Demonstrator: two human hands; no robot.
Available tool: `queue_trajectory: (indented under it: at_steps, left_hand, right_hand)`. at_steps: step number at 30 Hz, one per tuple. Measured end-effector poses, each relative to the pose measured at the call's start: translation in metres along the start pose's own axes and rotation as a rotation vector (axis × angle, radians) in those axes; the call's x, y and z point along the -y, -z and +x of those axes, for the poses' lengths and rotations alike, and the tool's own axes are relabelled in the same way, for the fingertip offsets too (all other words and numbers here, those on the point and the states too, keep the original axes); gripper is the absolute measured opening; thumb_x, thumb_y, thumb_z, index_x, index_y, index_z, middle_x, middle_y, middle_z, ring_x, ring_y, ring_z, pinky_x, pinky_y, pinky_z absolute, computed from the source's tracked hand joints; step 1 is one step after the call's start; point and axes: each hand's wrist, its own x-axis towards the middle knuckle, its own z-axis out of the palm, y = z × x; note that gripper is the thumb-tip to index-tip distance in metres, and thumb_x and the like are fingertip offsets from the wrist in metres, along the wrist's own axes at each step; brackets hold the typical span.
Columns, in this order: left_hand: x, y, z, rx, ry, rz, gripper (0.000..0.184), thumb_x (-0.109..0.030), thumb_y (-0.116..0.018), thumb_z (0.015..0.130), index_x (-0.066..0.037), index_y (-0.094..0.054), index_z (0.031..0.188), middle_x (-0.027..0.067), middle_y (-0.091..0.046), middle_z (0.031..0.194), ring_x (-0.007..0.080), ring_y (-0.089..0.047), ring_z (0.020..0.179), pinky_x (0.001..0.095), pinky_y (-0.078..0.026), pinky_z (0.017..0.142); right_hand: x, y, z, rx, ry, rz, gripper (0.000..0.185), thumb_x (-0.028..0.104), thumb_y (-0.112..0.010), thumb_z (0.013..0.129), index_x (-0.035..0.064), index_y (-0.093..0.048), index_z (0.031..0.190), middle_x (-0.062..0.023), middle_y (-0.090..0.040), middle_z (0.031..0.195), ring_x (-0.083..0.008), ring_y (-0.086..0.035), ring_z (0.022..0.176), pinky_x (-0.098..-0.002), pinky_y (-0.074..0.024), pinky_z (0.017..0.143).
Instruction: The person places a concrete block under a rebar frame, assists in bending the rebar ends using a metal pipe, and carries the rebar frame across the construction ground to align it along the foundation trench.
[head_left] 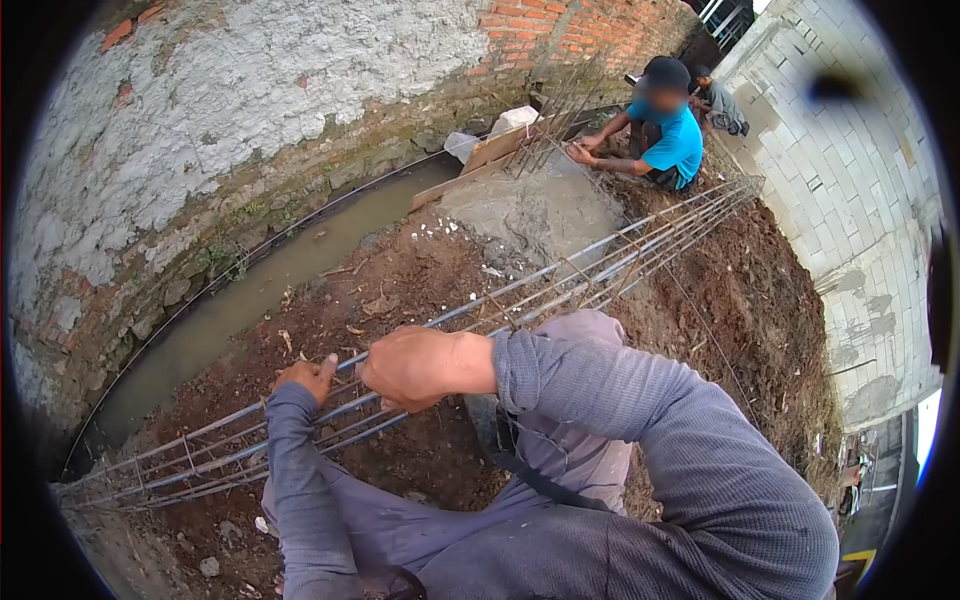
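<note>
A long cage of steel rebar, tied with cross stirrups, runs diagonally across the view above my legs. My right hand is closed in a fist over the cage, its back turned to me; whatever the fingers hold is hidden. Close by on its left, my left hand is closed at the upper bars of the cage, thumb raised and most fingers out of sight. A small gap separates the two hands.
Muddy water fills a trench along the rough plastered wall. Wet concrete with upright bars lies ahead, beside wooden boards. A person in a blue shirt crouches there, another person behind. A block wall stands right.
</note>
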Motion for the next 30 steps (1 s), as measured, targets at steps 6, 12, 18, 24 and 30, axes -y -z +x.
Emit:
queue_trajectory:
  at_steps: [6,12,18,24,30]
  left_hand:
    - [0.001,-0.002,0.003,0.009,0.005,0.022,0.069,-0.066,-0.037,0.090,-0.008,-0.073,0.098,0.0200,-0.068,0.103,0.0381,-0.063,0.102,0.0460,-0.046,0.095]
    - [0.004,-0.004,0.006,0.018,0.009,0.043,0.071,-0.068,-0.035,0.089,-0.009,-0.072,0.102,0.0187,-0.068,0.106,0.0376,-0.062,0.105,0.0460,-0.045,0.097]
    - [0.003,-0.002,0.005,0.010,0.008,0.043,0.072,-0.069,-0.035,0.088,-0.009,-0.072,0.101,0.0192,-0.067,0.106,0.0381,-0.062,0.105,0.0465,-0.045,0.096]
    - [0.009,-0.009,0.008,-0.045,-0.029,0.007,0.072,-0.069,-0.039,0.087,-0.005,-0.072,0.092,0.0235,-0.067,0.095,0.0413,-0.063,0.097,0.0474,-0.047,0.089]
    - [0.002,-0.001,0.006,0.000,0.017,0.033,0.071,-0.070,-0.037,0.087,-0.010,-0.073,0.100,0.0200,-0.068,0.105,0.0384,-0.063,0.104,0.0468,-0.046,0.095]
  right_hand:
    - [0.001,0.001,0.000,0.011,0.008,-0.024,0.030,0.025,-0.070,0.080,-0.0039,-0.064,0.086,-0.0192,-0.067,0.076,-0.0372,-0.067,0.077,-0.0442,-0.0536,0.069]
    - [0.000,-0.003,0.003,0.010,0.032,-0.035,0.031,0.024,-0.070,0.079,-0.0048,-0.063,0.088,-0.0195,-0.067,0.076,-0.0376,-0.067,0.076,-0.0447,-0.0538,0.069]
    - [0.000,-0.003,0.003,0.015,0.038,-0.049,0.031,0.024,-0.069,0.080,-0.0051,-0.062,0.089,-0.0200,-0.067,0.076,-0.0375,-0.067,0.078,-0.0445,-0.0541,0.069]
    - [-0.001,-0.004,0.003,-0.007,0.055,-0.039,0.031,0.024,-0.069,0.079,-0.0048,-0.063,0.089,-0.0196,-0.067,0.077,-0.0376,-0.067,0.079,-0.0447,-0.0538,0.069]
    - [0.004,0.005,0.001,0.049,0.012,-0.037,0.031,0.024,-0.069,0.080,-0.0050,-0.062,0.088,-0.0210,-0.066,0.076,-0.0381,-0.067,0.079,-0.0454,-0.0536,0.070]
